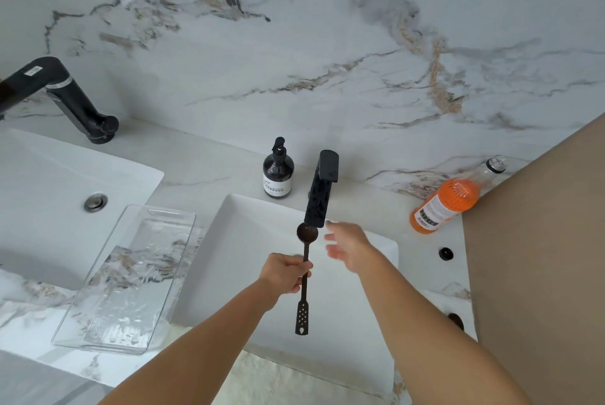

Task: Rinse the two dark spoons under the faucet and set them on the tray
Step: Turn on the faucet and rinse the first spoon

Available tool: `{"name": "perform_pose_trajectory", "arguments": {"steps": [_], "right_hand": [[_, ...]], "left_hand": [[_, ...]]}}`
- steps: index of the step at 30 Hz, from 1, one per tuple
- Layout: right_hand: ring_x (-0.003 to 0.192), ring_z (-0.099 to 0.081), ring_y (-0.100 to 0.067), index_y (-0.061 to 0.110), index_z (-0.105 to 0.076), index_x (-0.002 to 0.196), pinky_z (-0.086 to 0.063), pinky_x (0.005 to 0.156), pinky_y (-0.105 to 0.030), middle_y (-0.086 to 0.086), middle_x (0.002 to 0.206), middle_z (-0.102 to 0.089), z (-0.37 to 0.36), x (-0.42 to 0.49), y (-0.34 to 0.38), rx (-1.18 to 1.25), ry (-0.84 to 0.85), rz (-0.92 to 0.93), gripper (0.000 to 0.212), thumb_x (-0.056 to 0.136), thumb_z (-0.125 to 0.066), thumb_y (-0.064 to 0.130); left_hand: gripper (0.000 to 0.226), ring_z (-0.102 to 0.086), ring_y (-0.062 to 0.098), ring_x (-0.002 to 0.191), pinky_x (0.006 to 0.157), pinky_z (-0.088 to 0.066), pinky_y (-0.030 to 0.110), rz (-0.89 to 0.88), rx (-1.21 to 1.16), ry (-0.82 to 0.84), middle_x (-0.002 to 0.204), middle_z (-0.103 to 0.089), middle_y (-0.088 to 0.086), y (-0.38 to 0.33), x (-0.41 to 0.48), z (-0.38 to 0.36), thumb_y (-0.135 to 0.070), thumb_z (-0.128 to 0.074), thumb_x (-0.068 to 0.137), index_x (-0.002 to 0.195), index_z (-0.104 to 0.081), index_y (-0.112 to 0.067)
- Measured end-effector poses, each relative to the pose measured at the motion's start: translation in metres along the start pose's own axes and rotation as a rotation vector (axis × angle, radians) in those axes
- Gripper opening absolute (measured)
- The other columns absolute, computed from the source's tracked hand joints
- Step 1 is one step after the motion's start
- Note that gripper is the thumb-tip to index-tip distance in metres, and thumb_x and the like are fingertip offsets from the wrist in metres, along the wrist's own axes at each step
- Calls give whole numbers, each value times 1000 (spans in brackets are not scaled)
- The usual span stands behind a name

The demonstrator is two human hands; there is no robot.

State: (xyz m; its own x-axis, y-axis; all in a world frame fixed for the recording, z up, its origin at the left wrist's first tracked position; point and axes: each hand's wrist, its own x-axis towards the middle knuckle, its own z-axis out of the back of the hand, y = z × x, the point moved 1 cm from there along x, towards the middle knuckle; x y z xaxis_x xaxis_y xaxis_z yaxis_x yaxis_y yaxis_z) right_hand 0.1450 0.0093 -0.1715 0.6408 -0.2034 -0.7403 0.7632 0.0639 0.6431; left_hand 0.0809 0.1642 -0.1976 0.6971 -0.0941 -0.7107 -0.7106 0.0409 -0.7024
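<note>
My left hand (288,272) grips the thin handle of a dark spoon (306,234), whose round bowl sits just under the spout of the black faucet (319,192) over the white square sink (235,221). No water stream shows. My right hand (347,246) is blurred, fingers spread and holding nothing, just right of the spout. The clear glass tray (131,277) lies on the counter left of the sink and holds nothing. Part of a second dark object (456,321) peeks out behind my right forearm at the sink's right rim.
A dark pump bottle (278,172) stands behind the sink. An orange bottle (448,198) lies on its side at the back right. A second sink (49,175) with its own black faucet (62,97) is at left. A tan wall panel (540,241) borders the right.
</note>
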Motion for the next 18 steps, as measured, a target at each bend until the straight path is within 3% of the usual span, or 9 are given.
{"name": "perform_pose_trajectory", "arguments": {"steps": [2,4,6,9,11,14,18], "right_hand": [[87,-69,-28,5,-59,115,-57,76,-39,-11,104,-68,-20,-5,-13,90,209,-16,29,96,-59,27],[84,-72,-32,-1,-60,116,-57,79,-48,-15,96,-71,-35,-7,-18,212,277,20,26,96,-59,16],[70,-70,-29,-6,-62,111,-59,71,-43,-15,81,-70,-42,-6,-16,237,178,66,22,92,-62,5],[61,-68,-29,-13,-66,102,-58,63,-38,-19,75,-67,-42,-5,-9,185,89,95,19,88,-66,1],[68,-72,-30,-13,-64,98,-60,66,-35,-22,79,-68,-37,-5,-3,190,170,51,12,91,-58,-6],[80,-74,-34,-15,-60,100,-61,72,-36,-28,92,-67,-31,-4,-1,237,297,-5,18,90,-45,-17],[70,-76,-34,-11,-65,92,-63,68,-41,-23,78,-71,-36,2,-9,72,104,82,8,89,-62,-4]], "left_hand": [[19,-46,13,50,51,-43,21,-12,5,-4,72,-66,8,-2,-1,3,-9,-67,90,94,-76,6],[19,-47,14,52,51,-44,21,-27,21,-10,72,-68,8,-3,-1,7,-9,-67,90,92,-76,7],[19,-46,12,49,52,-44,21,-44,54,6,61,-64,0,-5,-2,9,-9,-67,90,90,-76,7],[17,-45,8,44,51,-44,20,-59,63,30,49,-59,-8,-9,-3,8,-10,-68,89,90,-78,4],[17,-45,8,44,51,-45,20,-53,59,25,52,-60,-6,-10,-2,7,-10,-69,88,90,-78,3],[16,-46,10,46,52,-44,21,-36,79,11,62,-64,-1,-4,-2,10,-11,-69,89,90,-78,1],[17,-48,10,50,52,-46,20,-28,78,50,67,-66,-1,-2,-2,7,-11,-66,91,90,-78,1]]}}
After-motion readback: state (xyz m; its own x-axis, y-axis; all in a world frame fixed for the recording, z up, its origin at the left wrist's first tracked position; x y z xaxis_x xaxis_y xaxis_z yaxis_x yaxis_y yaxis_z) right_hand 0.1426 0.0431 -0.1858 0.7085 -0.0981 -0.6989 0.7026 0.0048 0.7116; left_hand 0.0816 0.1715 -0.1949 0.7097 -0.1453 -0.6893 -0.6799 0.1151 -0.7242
